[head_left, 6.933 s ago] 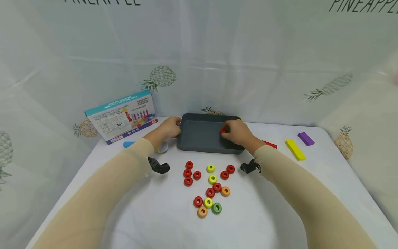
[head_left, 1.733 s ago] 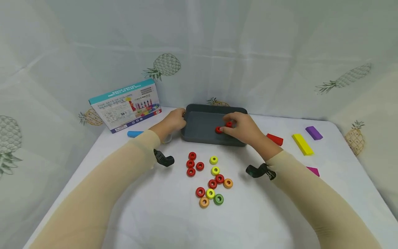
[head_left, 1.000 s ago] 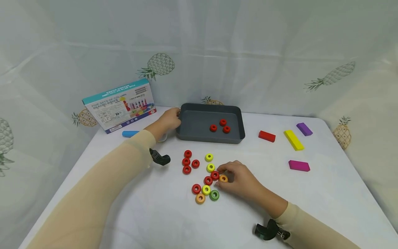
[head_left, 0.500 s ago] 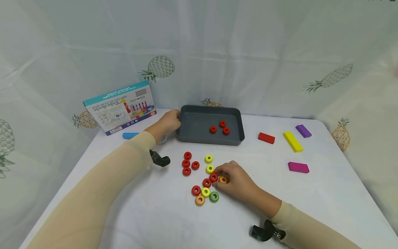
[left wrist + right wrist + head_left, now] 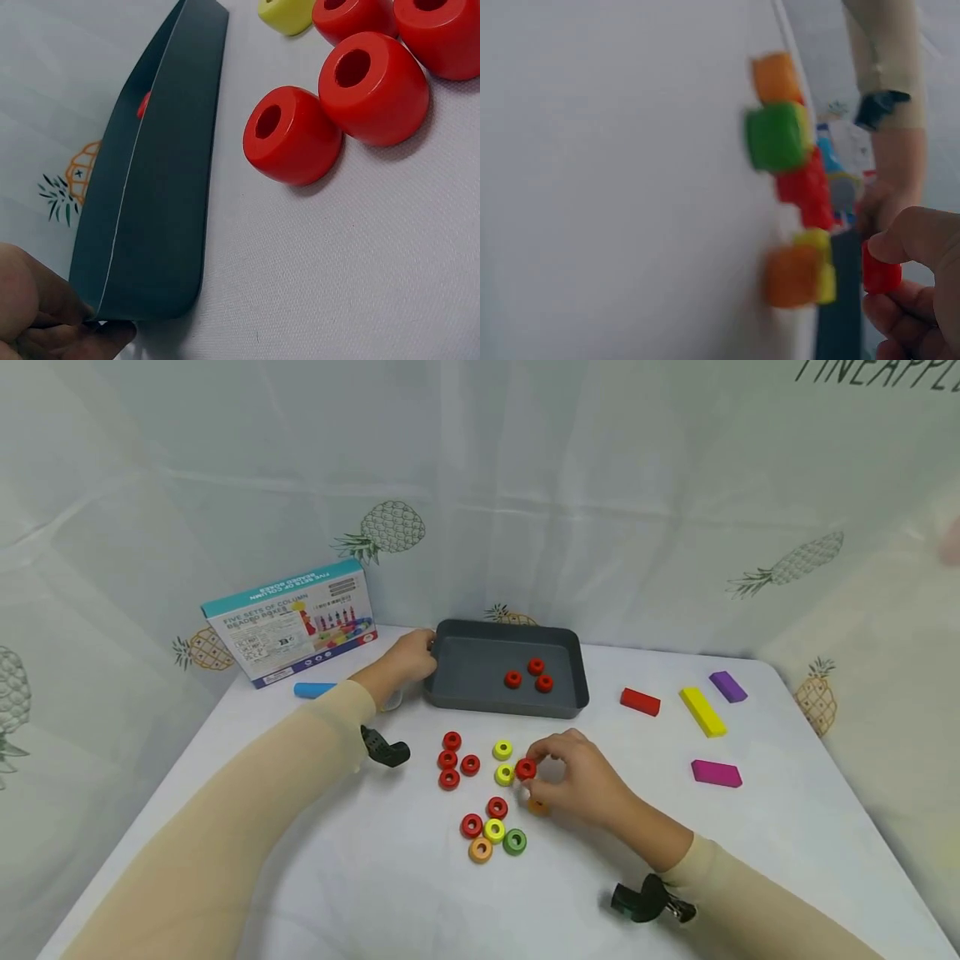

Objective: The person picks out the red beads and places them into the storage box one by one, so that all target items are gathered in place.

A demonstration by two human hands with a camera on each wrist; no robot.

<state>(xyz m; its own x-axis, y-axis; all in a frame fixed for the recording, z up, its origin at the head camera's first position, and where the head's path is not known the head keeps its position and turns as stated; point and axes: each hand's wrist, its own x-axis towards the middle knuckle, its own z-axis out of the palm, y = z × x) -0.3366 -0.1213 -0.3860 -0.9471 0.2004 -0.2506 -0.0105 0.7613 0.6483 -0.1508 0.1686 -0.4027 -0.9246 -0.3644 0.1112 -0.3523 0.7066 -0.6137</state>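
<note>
My right hand [image 5: 583,781] pinches a red bead [image 5: 526,776] between thumb and fingers. In the right wrist view, the same red bead [image 5: 882,276] shows held clear of the white table. Under this hand lies an orange bead [image 5: 537,808], partly hidden. At the back, my left hand [image 5: 408,658] holds the left edge of a dark grey tray [image 5: 472,672]. The left wrist view has its fingers [image 5: 52,319] at the tray's corner. Three red beads sit inside the tray. Loose red, yellow, orange and green beads [image 5: 515,850] are spread in front of it.
A printed cardboard box [image 5: 292,627] leans at the back left, and a blue piece [image 5: 312,690] lies before it. To the right are red [image 5: 641,702], yellow [image 5: 702,712], purple [image 5: 728,687] and magenta [image 5: 716,773] blocks. A white curtain hangs behind the table.
Three red beads now stand in the tray, and the right hand has come back to the table beads. It has just lifted a red bead from beside the orange one. The left hand stays put.
</note>
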